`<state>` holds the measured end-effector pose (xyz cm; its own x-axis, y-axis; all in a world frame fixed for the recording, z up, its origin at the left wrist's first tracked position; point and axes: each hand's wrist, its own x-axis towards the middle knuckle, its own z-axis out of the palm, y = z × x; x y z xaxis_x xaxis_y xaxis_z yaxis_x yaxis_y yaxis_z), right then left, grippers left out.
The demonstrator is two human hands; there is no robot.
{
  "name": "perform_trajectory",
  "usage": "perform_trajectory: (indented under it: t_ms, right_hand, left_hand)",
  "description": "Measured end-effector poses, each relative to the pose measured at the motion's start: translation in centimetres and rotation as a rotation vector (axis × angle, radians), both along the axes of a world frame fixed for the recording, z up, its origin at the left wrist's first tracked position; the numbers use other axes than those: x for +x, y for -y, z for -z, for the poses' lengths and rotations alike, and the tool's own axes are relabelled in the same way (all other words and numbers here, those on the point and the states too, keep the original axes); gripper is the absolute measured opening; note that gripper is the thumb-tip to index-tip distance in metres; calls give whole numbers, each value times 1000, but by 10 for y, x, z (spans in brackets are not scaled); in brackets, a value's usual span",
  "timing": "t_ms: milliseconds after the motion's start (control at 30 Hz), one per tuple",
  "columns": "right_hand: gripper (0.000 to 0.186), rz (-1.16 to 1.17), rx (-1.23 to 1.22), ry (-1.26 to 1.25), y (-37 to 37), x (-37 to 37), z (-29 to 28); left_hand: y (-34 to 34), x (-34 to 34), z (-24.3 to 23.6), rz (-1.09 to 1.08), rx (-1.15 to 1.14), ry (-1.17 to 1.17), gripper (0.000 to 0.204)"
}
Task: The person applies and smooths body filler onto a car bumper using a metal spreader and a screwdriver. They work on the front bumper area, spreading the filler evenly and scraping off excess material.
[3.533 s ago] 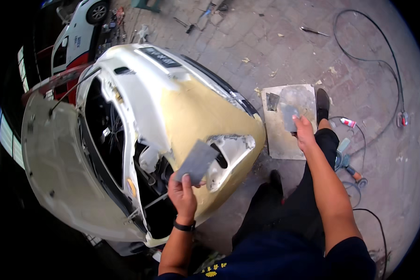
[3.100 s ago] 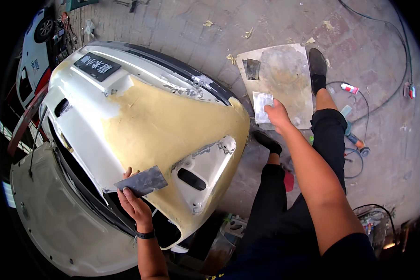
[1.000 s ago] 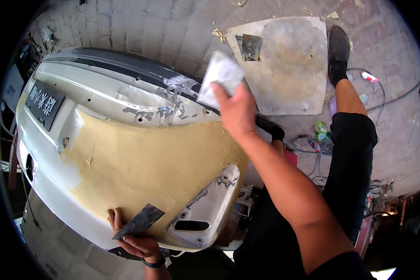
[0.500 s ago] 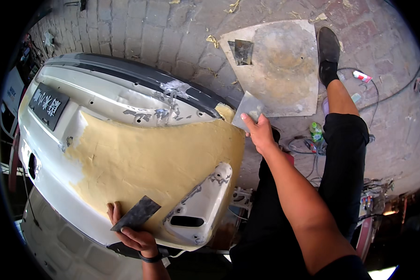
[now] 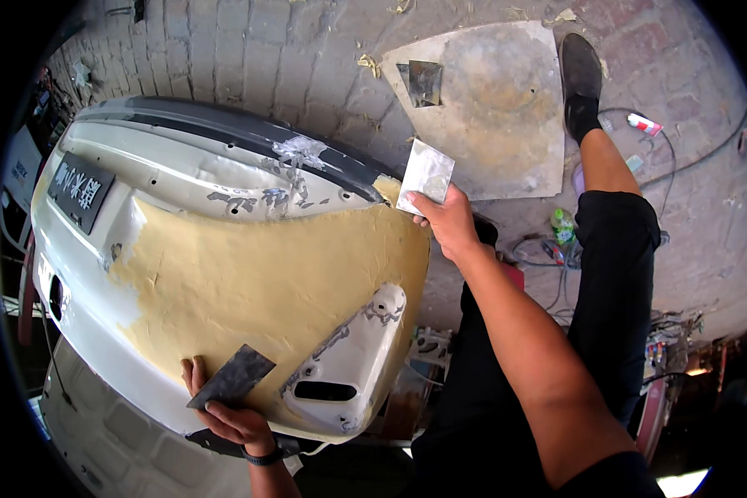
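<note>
A car tailgate panel lies in front of me on the left, pale white with a broad coat of yellow body filler over its middle and right. At its lower edge my left hand grips a dark rectangular scraper, its fingertips resting by the filler's border. My right hand pinches a light metal scraper between thumb and fingers near the panel's right corner. That scraper is tilted, its face toward me. A small patch of filler sits on the corner beside it.
Beyond the panel, a stained flat board lies on the brick floor, bearing dark scraper plates. My shoe stands at its right edge. A green bottle, a red-and-white tube and cables lie at the right.
My right hand has shifted slightly left and turned the light scraper upward, its face catching more light. The left hand keeps its hold on the dark scraper. The whole view has shifted a little.
</note>
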<state>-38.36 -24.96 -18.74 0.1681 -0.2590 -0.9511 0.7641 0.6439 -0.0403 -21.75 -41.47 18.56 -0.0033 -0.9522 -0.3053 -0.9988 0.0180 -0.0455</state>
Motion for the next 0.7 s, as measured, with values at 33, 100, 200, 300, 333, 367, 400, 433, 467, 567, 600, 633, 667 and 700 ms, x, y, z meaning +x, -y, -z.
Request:
perform_trajectory:
  t_ms: [33,100,200,300,333,367,400,433,467,567,600,633,667,700]
  right_hand:
    - [24,-37,-13,-17,6,-4,0]
    - [22,-105,-55,-29,9,-6,1]
    - [23,-244,-154,-61,8,-8,8]
    - [25,-424,-275,-156,12,-12,16]
    - [26,-439,-312,-194,17,-16,17]
    - [27,-454,-348,-234,20,-19,18]
    - [27,-421,-291,-175,21,-20,18]
    - [27,-389,-236,-115,21,-21,19]
    - [28,-357,-181,-57,21,-23,19]
    - [30,-207,-226,-84,24,-36,20]
    - [32,-163,-223,-82,25,-41,18]
    - [31,-160,-210,-98,28,-49,18]
    - [30,-157,-198,-114,33,-57,18]
    - [30,-154,-185,-131,38,-66,17]
  left_hand:
    - [-1,0,0,-8,-7,-9,65]
    - [-3,0,1,-25,-21,-28,64]
    - [0,-1,2,17,-10,-14,63]
    - [0,-2,3,24,-18,-15,62]
    - [0,-1,3,28,-22,-20,62]
    - [0,0,3,33,-25,-25,62]
    - [0,0,3,37,-28,-30,62]
    - [0,0,2,41,-27,-31,62]
    - [1,0,2,45,-25,-32,62]
    - [0,1,1,49,-20,-44,62]
    - [-1,1,1,49,-19,-50,62]
    - [0,1,2,48,-22,-62,62]
    - [1,0,3,46,-26,-74,61]
    - [2,-1,4,44,-30,-87,61]
